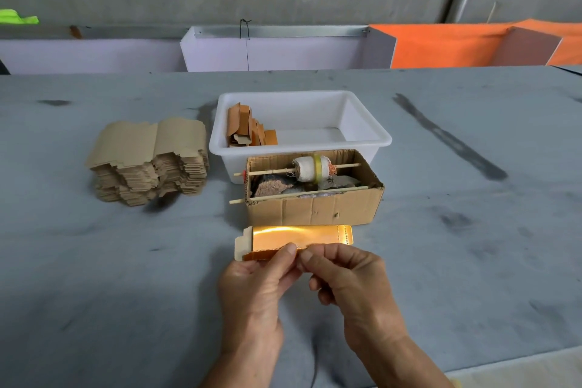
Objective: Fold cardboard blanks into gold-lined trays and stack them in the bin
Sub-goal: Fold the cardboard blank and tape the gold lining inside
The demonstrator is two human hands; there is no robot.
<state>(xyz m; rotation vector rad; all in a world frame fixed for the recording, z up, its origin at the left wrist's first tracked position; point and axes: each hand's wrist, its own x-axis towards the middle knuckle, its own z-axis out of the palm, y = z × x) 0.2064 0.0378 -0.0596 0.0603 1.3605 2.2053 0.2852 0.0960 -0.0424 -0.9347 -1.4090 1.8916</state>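
Note:
A gold-lined cardboard blank (296,238) lies in front of me with its shiny side up, just before a brown cardboard box. My left hand (258,290) and my right hand (349,283) both pinch its near long edge at the middle, thumbs on top. A tall stack of flat brown blanks (148,161) sits at the left. The white plastic bin (299,126) stands behind the box, with several folded trays (248,129) leaning in its left end.
The open brown cardboard box (315,195) holds a tape roll (311,168) on a wooden stick, plus rough lumps. The grey table (456,246) carries dark smears at the right. White and orange panels stand along its far edge.

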